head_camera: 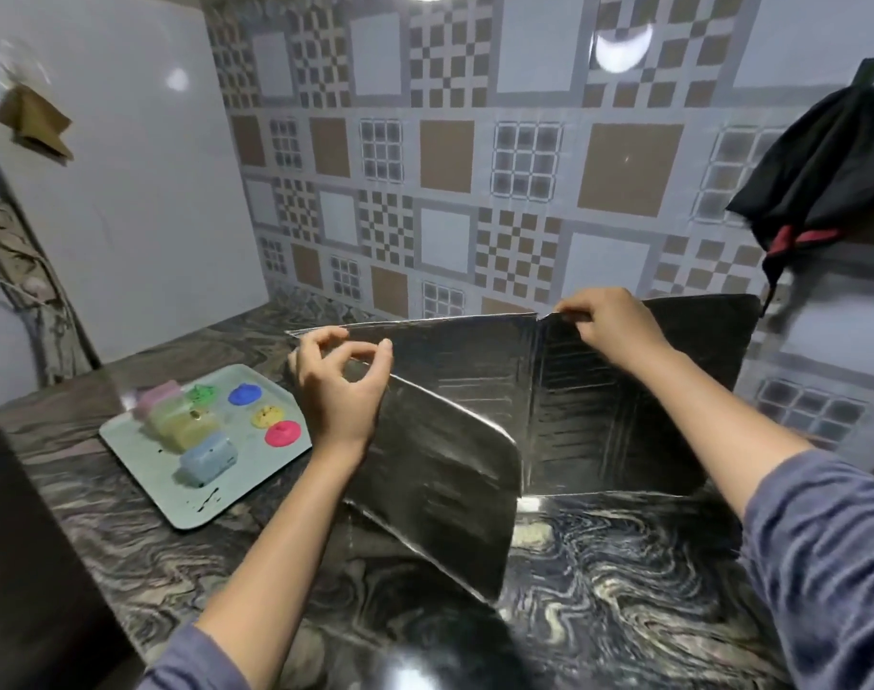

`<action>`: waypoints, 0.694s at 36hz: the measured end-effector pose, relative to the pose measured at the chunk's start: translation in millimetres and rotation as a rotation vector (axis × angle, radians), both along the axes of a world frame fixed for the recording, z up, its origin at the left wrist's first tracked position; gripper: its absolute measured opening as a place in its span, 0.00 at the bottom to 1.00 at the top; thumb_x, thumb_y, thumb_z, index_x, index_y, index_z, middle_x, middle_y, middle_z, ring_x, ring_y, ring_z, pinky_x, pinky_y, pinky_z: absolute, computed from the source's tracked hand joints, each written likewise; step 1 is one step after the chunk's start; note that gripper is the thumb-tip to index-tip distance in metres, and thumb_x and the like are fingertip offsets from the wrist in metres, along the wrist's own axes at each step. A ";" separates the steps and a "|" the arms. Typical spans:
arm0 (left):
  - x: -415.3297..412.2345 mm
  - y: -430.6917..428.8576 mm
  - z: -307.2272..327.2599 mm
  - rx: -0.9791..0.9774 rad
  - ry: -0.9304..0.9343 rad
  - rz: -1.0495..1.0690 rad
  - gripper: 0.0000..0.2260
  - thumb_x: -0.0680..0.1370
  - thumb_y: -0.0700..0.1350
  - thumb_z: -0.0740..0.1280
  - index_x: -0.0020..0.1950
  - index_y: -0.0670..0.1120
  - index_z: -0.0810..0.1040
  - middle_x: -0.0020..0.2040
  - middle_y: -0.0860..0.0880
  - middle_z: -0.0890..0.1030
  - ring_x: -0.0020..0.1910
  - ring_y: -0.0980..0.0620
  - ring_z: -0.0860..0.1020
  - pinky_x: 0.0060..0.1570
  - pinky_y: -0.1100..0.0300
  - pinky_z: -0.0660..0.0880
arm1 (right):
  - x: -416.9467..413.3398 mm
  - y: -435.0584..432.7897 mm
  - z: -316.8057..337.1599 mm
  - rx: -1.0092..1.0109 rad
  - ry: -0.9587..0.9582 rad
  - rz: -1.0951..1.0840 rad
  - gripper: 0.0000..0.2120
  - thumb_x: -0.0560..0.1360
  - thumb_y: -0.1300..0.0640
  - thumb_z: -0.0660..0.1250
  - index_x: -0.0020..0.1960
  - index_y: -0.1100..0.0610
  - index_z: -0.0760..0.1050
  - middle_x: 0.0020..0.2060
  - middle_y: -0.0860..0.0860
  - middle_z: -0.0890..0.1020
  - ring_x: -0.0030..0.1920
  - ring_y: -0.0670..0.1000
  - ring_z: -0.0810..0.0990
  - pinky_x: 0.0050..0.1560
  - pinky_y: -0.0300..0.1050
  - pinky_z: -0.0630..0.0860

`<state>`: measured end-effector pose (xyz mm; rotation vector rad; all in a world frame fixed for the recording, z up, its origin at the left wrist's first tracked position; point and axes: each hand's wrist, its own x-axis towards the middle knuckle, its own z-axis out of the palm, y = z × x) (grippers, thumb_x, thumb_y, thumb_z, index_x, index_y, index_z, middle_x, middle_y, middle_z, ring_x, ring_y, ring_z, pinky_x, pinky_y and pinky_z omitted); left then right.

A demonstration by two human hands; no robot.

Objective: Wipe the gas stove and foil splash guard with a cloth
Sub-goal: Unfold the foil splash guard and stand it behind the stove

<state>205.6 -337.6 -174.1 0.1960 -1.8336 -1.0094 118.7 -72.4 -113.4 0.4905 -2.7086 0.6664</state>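
A folding foil splash guard point(619, 410) stands upright on the dark marbled counter point(624, 565), its silver panels spread in a shallow U. My left hand point(340, 390) pinches the top edge of the left panel, which swings toward me. My right hand point(604, 326) grips the top edge at the fold between the back panels. No gas stove and no wiping cloth show in this view.
A pale tray point(255, 495) with several coloured paint blobs and small tubs lies on the counter to the left. A black cloth with red trim point(813, 171) hangs on the patterned tile wall at the right. A white wall panel closes the left side.
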 end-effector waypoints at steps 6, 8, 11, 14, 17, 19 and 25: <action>3.9 -19.4 -2.9 0.266 -0.176 -0.074 0.27 0.71 0.45 0.71 0.68 0.45 0.69 0.73 0.46 0.58 0.73 0.50 0.57 0.68 0.61 0.57 | 5.2 4.5 -4.8 -0.048 -0.014 0.026 0.17 0.75 0.67 0.60 0.60 0.57 0.77 0.58 0.55 0.80 0.60 0.56 0.75 0.64 0.55 0.71; 0.3 -27.2 -3.3 0.327 -0.236 -0.133 0.33 0.72 0.43 0.70 0.74 0.45 0.59 0.76 0.49 0.53 0.75 0.52 0.53 0.71 0.57 0.55 | 5.1 6.9 -5.9 -0.058 -0.027 0.037 0.17 0.75 0.67 0.60 0.60 0.56 0.77 0.57 0.54 0.80 0.59 0.56 0.76 0.64 0.54 0.71; -6.3 -35.6 -2.8 0.400 -0.299 -0.238 0.38 0.72 0.42 0.69 0.76 0.45 0.51 0.77 0.48 0.51 0.75 0.52 0.52 0.72 0.55 0.55 | 6.6 10.1 -3.8 -0.068 -0.028 0.041 0.17 0.74 0.68 0.60 0.59 0.56 0.78 0.56 0.54 0.81 0.58 0.55 0.76 0.62 0.52 0.71; -12.4 -39.4 -1.1 0.477 -0.313 -0.373 0.38 0.71 0.40 0.69 0.75 0.46 0.51 0.77 0.47 0.54 0.75 0.50 0.55 0.70 0.55 0.58 | 10.7 12.8 0.6 -0.085 -0.021 0.051 0.17 0.74 0.69 0.60 0.57 0.56 0.79 0.54 0.53 0.81 0.56 0.54 0.76 0.61 0.52 0.71; -17.7 -41.3 0.8 0.480 -0.344 -0.445 0.44 0.61 0.47 0.69 0.75 0.46 0.54 0.75 0.46 0.59 0.74 0.47 0.59 0.71 0.49 0.61 | 11.9 17.8 3.1 -0.080 -0.023 0.045 0.17 0.74 0.69 0.59 0.56 0.56 0.79 0.54 0.53 0.81 0.56 0.54 0.76 0.61 0.52 0.71; -24.3 -40.8 -0.9 0.481 -0.340 -0.494 0.45 0.59 0.48 0.67 0.75 0.47 0.55 0.74 0.45 0.61 0.68 0.42 0.69 0.64 0.52 0.70 | 10.2 23.1 2.9 -0.067 -0.022 0.020 0.18 0.74 0.70 0.59 0.57 0.57 0.79 0.55 0.53 0.81 0.57 0.55 0.76 0.61 0.51 0.70; -51.1 -20.5 -1.7 0.465 -0.320 -0.674 0.44 0.60 0.44 0.64 0.75 0.43 0.53 0.75 0.43 0.59 0.54 0.53 0.78 0.44 0.63 0.76 | 1.6 51.2 -1.3 -0.059 -0.008 -0.082 0.17 0.73 0.68 0.59 0.56 0.56 0.80 0.53 0.54 0.81 0.57 0.57 0.76 0.60 0.51 0.71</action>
